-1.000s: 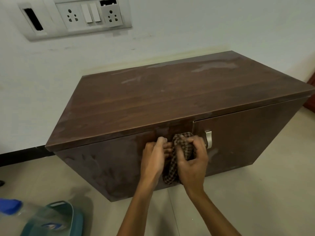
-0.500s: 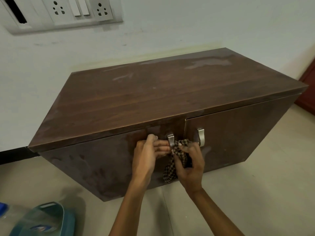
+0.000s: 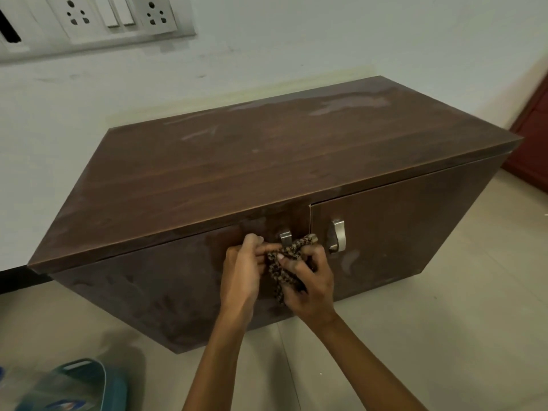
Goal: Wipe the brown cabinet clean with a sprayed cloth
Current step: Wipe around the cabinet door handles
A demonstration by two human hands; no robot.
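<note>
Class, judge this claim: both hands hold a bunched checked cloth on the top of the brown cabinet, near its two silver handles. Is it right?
No: in the head view the left hand and right hand hold the cloth at the cabinet's front, not on its top; the rest stands.

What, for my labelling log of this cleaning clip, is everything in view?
cabinet: one, dark brown, on the floor against the wall
door handles: two, silver, mid-front of the cabinet
cloth: one, brown-and-cream checked, bunched in front of the cabinet doors
switch plate: one, white, on the wall, upper left
teal plastic item: one, on the floor, lower left, too blurred to identify
red-brown panel: one, right edge
floor: beige tiles
wall: white
left hand: one, pinches the cloth
right hand: one, grips the cloth
</note>
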